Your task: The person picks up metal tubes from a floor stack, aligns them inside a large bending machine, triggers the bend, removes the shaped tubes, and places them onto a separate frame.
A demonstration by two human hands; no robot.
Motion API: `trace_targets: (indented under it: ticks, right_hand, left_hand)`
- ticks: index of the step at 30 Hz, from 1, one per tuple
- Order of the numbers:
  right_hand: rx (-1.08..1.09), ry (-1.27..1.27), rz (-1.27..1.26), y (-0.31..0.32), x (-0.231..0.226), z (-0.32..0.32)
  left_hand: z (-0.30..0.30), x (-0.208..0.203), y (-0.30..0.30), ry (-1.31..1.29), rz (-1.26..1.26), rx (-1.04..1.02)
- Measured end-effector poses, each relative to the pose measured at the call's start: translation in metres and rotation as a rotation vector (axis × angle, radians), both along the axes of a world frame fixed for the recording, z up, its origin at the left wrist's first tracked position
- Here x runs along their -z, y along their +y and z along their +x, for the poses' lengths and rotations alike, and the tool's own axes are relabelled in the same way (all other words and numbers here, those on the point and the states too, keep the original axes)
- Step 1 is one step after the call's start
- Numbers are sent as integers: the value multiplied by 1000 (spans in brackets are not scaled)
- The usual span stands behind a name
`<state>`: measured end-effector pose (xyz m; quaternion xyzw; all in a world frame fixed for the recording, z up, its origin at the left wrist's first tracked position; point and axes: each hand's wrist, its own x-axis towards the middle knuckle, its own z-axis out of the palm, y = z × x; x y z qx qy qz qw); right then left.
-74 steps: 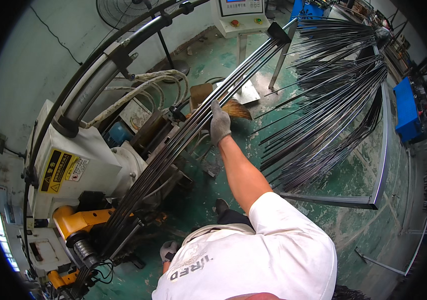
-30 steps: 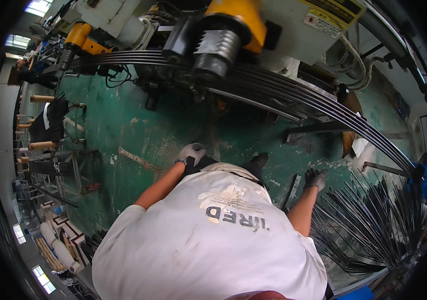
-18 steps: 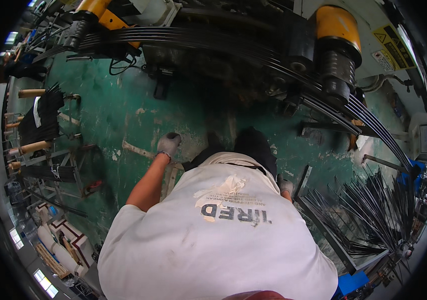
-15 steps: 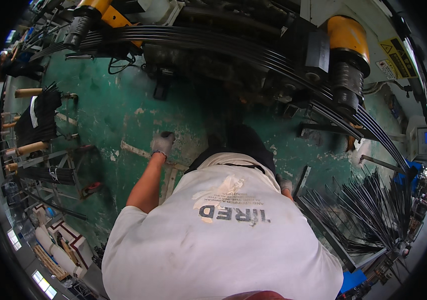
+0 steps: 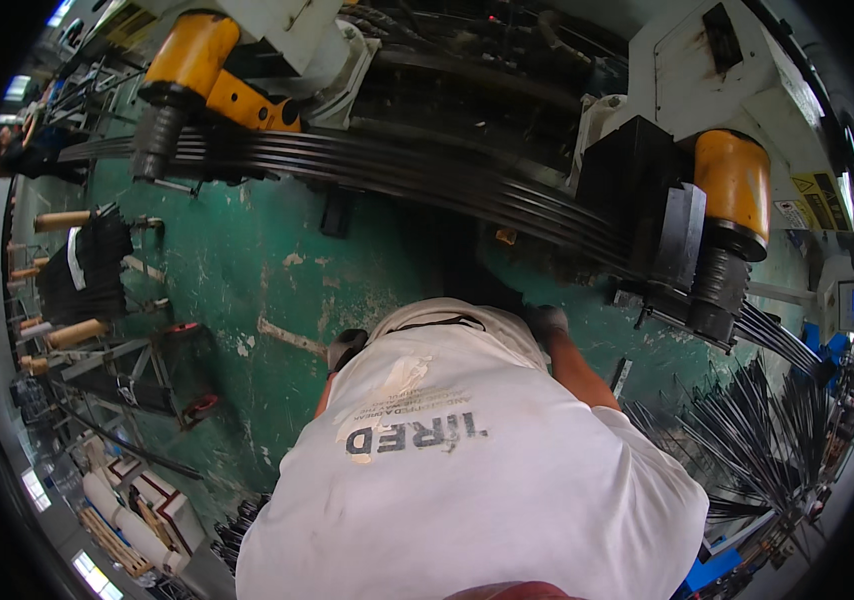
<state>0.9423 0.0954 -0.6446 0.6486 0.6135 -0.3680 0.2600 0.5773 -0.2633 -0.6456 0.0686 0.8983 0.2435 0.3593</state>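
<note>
1. long dark rods [image 5: 427, 182]: the bundle lies side by side in a bowed band across the upper part of the view, in front of the machine and well apart from both hands.
2. left hand [image 5: 348, 344]: a small, dark form at the left edge of the white shirt [image 5: 477, 500], near the waist; whether its fingers are clenched or released cannot be told.
3. right hand [image 5: 548, 321]: gloved in grey, low beside the right of the waist, with the bare forearm behind it; the state of its fingers likewise cannot be told.
4. yellow cylinders [image 5: 733, 180]: one toward each end of the band, each with a dark ridged spindle [image 5: 717, 288] below it, over the rods.
5. pale machine housing [image 5: 692, 85]: upper right, behind the black block [image 5: 625, 180] beside the right cylinder.
6. fanned pile of thin rods [image 5: 762, 430]: at right, beyond the right forearm.
7. rack [image 5: 152, 372]: at left, on the green floor [image 5: 212, 240].
</note>
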Motion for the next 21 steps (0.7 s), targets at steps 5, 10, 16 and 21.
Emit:
trace_targets:
  ticks: [5, 10, 16, 21]
  right_hand:
    - [-766, 27, 149, 11, 24, -30]
    - [-310, 135, -70, 16, 11, -45]
    - [861, 303, 62, -40, -46, -77]
    - [1041, 223, 136, -172, 42, -64]
  left_hand:
    - [-86, -27, 54, 85, 143, 361]
    - [-139, -77, 122, -143, 372, 71]
    - [-192, -54, 128, 542, 304, 1293]
    - [-221, -73, 127, 159, 291, 1216]
